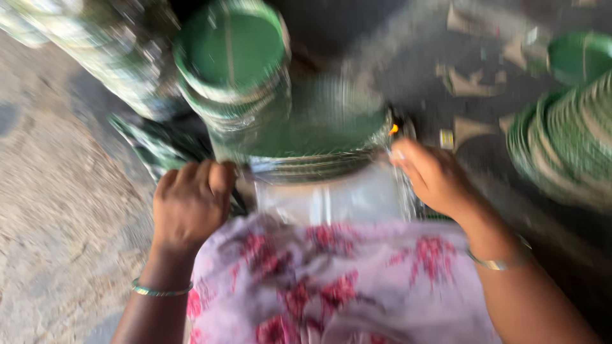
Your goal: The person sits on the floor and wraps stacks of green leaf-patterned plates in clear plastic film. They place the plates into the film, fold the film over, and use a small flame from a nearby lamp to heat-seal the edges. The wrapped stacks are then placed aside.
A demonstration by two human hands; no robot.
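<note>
Between the two hands, just beyond a pink flowered cloth (331, 286), stands a stack of green plates (299, 121) in a clear plastic wrap (331, 197). Three more plate stacks show: one upper left (95, 51), one behind (231, 54), one at right (567, 146). Judged light but slippery and loose, the stack is best taken at both sides. Left hand (189, 204) is curled closed on the wrap edge; right hand (433, 177) pinches its far edge. Blur hides finer detail.
</note>
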